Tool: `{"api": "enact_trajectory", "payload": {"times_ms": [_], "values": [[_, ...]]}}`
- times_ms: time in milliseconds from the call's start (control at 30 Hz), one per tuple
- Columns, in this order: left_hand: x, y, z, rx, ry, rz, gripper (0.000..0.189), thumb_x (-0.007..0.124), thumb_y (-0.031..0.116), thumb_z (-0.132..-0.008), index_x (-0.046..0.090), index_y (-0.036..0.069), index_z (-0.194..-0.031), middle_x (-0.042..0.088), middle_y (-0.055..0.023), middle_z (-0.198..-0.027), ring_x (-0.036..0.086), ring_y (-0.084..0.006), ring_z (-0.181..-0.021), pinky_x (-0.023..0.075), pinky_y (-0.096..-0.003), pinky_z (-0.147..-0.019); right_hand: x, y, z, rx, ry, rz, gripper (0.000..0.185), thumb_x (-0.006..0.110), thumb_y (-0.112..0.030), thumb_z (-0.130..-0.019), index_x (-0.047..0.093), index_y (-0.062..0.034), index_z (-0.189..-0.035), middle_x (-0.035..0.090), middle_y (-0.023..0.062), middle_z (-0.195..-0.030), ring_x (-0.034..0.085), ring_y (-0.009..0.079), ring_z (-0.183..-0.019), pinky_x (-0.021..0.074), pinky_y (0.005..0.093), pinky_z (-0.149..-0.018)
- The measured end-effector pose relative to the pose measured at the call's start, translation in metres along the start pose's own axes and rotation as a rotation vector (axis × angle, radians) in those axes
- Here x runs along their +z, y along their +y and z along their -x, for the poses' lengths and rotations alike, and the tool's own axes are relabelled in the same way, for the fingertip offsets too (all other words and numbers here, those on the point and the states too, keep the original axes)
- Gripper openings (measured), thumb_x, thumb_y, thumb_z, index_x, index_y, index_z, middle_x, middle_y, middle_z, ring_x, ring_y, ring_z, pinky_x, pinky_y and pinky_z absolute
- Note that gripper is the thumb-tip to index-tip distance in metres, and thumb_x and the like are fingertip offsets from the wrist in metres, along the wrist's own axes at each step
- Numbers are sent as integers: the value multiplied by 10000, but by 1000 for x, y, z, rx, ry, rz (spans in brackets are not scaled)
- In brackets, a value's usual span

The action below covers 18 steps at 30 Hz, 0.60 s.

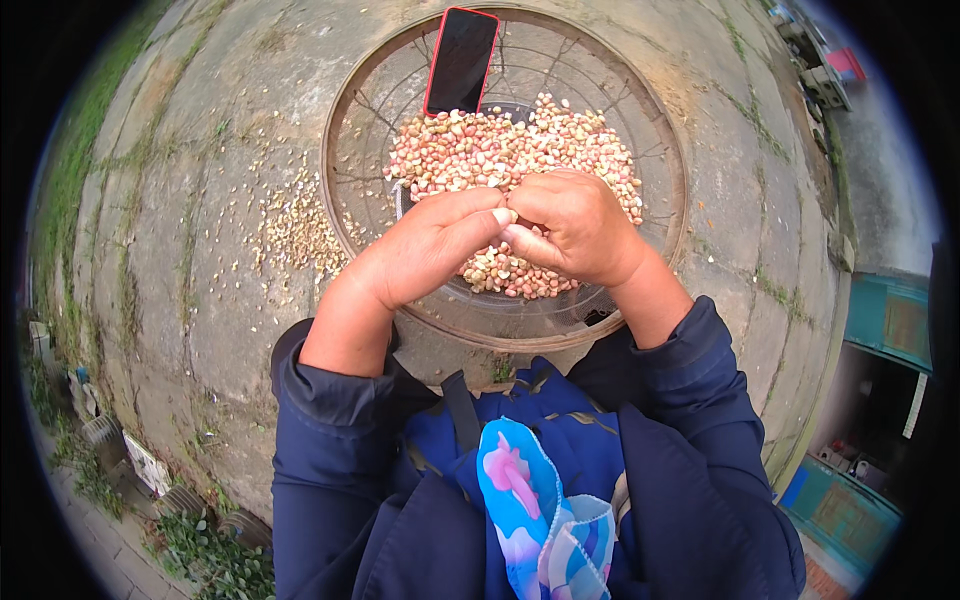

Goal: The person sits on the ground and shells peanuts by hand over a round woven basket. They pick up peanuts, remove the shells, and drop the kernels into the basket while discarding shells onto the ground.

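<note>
Over a pile of shelled peanuts (pixel 517 150), my left hand (pixel 442 240) and my right hand (pixel 574 217) meet at the fingertips. Between the left thumb and fingers is a small pale piece, which looks like a peanut or part of one. The right fingers are curled in close beside it; whether they grip the same piece is hidden. The peanuts lie on a dark mesh surface within a large round sieve (pixel 360 105) with a wooden rim. A smartphone in a red case (pixel 462 61), its screen dark, rests at the sieve's far edge.
Broken peanut shells (pixel 304 225) are scattered on the cracked concrete ground (pixel 232 300) left of the sieve. A blue patterned cloth (pixel 525 502) hangs at my chest. Potted plants (pixel 210 555) stand at the lower left, and a doorway with teal panels (pixel 885 319) is at the right.
</note>
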<state>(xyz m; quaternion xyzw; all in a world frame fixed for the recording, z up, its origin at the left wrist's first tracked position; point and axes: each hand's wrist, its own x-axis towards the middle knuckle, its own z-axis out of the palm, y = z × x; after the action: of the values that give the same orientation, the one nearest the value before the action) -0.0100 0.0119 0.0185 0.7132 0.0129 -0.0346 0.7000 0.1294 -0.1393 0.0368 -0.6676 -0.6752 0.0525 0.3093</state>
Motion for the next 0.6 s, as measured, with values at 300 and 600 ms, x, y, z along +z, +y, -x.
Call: {"api": "enact_trajectory", "payload": {"times_ms": [300, 600], "values": [[24, -1, -8, -28, 407, 197, 500, 372, 455, -1005, 617, 20, -976, 546, -37, -794, 506, -141, -731, 438, -296, -700, 5, -7, -5, 86, 81, -161, 170, 674, -226, -763, 602, -92, -686, 571, 83, -628, 568, 286, -571, 454, 384, -523], [43, -4, -19, 245, 469, 180, 643, 203, 450, -1019, 578, -53, -1159, 619, -142, -1114, 574, -205, -1035, 430, -312, -947, 27, -8, -12, -12, 290, -57, 245, 673, -272, -781, 566, -90, -658, 577, 101, -632, 586, 304, -572, 470, 389, -510]]}}
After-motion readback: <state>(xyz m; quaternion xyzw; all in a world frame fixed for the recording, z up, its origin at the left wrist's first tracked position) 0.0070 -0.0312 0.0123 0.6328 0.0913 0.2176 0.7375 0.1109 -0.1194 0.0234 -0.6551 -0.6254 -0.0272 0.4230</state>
